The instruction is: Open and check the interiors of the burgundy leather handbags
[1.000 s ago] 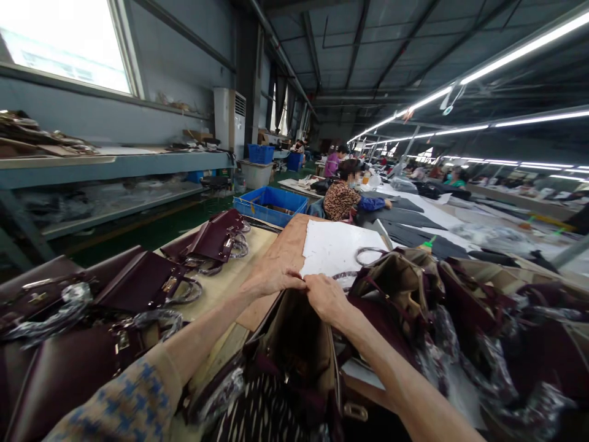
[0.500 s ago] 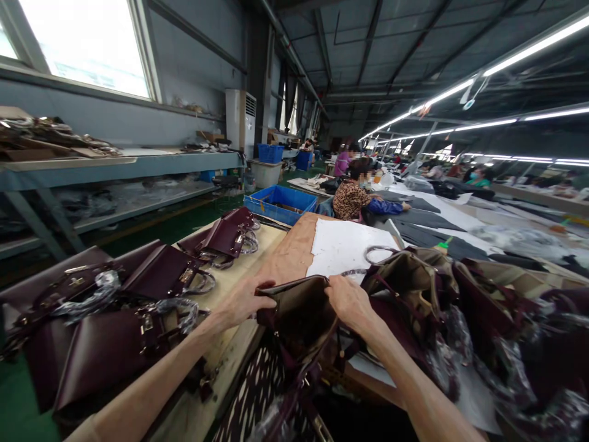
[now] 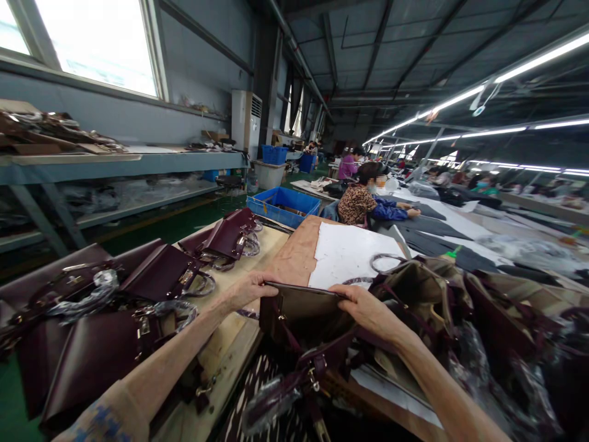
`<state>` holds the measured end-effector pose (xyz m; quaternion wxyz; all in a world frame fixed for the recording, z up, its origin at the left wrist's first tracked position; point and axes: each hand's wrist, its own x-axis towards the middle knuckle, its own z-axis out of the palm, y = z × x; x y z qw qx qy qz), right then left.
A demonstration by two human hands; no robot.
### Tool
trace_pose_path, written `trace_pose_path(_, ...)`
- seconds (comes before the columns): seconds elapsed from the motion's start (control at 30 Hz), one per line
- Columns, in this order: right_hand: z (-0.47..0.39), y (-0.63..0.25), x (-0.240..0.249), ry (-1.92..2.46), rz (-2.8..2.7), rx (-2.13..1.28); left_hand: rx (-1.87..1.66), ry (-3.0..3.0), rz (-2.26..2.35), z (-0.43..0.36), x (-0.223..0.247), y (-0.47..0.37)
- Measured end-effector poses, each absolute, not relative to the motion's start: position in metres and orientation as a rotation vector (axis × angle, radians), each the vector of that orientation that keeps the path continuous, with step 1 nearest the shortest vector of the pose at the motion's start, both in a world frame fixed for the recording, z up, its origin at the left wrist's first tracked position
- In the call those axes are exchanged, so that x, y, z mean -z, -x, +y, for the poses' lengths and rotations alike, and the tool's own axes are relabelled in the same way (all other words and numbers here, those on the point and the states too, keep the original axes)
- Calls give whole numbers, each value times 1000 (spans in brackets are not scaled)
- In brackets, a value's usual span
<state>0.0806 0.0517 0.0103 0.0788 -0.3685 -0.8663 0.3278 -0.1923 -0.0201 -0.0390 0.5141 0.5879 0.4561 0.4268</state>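
Handbag (image 3: 299,310), brown-lined with burgundy trim, is sitting at the near edge of the worktable (image 3: 294,255), its top edge held between both hands. Worktable itself is stretching away from the camera, wood surface bare in the middle strip. Heap of unfinished handbags (image 3: 460,313) is piling up on the right, touching the held bag, plastic wrap showing among them. Finished burgundy handbags (image 3: 105,307) are lying in rows on the left side of the table, handles wrapped in clear film. White sheet (image 3: 350,255) is lying flat just beyond the held bag. Blue crate (image 3: 278,205) is standing past the far left corner of the table. A seated person in a leopard-print top (image 3: 356,202) is working at the next table, well apart.

Left hand (image 3: 251,288) is gripping the bag's left top corner, thumb over the rim, fingers clamped on it. Right hand (image 3: 368,310) is clamping the right end of the same rim, fingers curled over the edge. Burgundy strap (image 3: 317,362) with a metal buckle is hanging off the bag's near side.
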Motion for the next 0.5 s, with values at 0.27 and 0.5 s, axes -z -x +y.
trace_pose_path(0.27,48,-79,-17,1013,-2417,-1345,-1103,-1379,1191,-18,37,187)
trace_pose_path(0.5,53,-81,-11,1144,-2451,-1203,-1032,-1326,1167,-12,39,191)
